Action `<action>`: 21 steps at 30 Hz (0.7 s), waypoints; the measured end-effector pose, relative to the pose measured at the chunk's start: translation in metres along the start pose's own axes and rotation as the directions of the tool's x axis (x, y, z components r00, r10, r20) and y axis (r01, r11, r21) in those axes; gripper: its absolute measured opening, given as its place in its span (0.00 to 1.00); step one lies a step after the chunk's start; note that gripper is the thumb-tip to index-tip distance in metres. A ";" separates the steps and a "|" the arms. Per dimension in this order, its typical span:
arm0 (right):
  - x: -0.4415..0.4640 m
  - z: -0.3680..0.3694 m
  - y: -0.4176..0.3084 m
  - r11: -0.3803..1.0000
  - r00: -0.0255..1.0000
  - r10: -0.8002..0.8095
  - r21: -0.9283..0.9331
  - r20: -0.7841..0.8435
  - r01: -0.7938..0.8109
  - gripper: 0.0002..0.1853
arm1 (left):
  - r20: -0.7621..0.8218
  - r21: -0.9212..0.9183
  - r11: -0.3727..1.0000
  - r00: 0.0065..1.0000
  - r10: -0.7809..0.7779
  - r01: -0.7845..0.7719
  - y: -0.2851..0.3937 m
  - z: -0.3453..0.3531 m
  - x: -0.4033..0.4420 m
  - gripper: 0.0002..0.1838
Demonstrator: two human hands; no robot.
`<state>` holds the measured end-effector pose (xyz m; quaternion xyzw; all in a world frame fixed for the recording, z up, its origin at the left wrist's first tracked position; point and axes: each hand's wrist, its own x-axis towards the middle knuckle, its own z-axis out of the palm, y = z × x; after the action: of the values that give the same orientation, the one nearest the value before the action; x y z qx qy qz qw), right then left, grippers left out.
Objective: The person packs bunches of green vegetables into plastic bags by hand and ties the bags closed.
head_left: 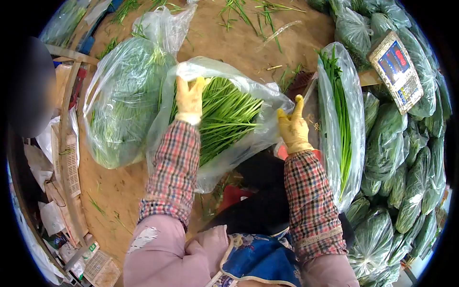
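A clear plastic bag (275,98) full of long green stalks (229,115) lies open in front of me. My left hand (190,98), in a yellow glove, is at the bag's upper left rim, its fingers on the plastic. My right hand (292,125), also gloved, is at the bag's right edge with forefinger and thumb raised; its other fingers are curled at the plastic. Left of it stands a filled bag (126,100) with a gathered top. To the right, a long bag (342,124) of stalks rests on the scale.
A scale display (397,71) with red digits tilts at the upper right. Many filled bags (387,143) are piled along the right. Loose stalks (239,14) lie on the brown floor. Crates and plastic (67,158) line the left side.
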<state>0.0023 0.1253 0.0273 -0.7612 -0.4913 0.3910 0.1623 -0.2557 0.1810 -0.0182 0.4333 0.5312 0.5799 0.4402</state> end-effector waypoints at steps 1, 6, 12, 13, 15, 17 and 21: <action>-0.004 -0.004 -0.009 0.987 0.998 -0.006 0.160 -0.055 0.014 0.33 | 0.004 -0.124 0.992 1.000 -0.010 0.010 0.014 0.007 -0.013 0.27; -0.004 0.038 -0.009 0.537 0.538 -0.842 0.032 -0.029 0.843 0.29 | 0.243 -0.345 0.934 0.970 -0.002 0.088 0.060 0.024 -0.036 0.36; 0.011 0.038 0.006 0.851 0.793 -0.178 -0.313 0.582 0.421 0.36 | 0.556 0.080 0.987 0.816 -0.161 0.140 0.066 -0.003 -0.010 0.32; 0.015 0.028 0.000 0.816 0.762 0.050 -0.466 0.645 0.341 0.37 | 0.629 0.339 0.936 0.715 -0.304 0.100 0.042 -0.009 -0.019 0.34; 0.015 0.032 0.008 0.751 0.721 0.124 -0.540 0.681 0.380 0.38 | 0.437 0.897 0.355 0.654 -0.617 -0.263 -0.018 -0.007 -0.065 0.43; 0.014 0.041 0.016 0.776 0.762 0.087 -0.523 0.641 0.352 0.36 | 0.466 0.883 0.194 0.750 -0.469 -0.428 -0.039 0.006 -0.085 0.53; 0.034 0.054 0.033 0.865 0.874 -0.478 -0.125 0.088 0.486 0.27 | 0.413 0.907 0.217 0.865 -0.284 -0.361 -0.035 0.059 -0.063 0.62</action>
<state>-0.0107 0.1326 -0.0435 -0.6132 -0.6967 0.3225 0.1862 -0.1814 0.1351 -0.0513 0.7578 0.6286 -0.0054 0.1750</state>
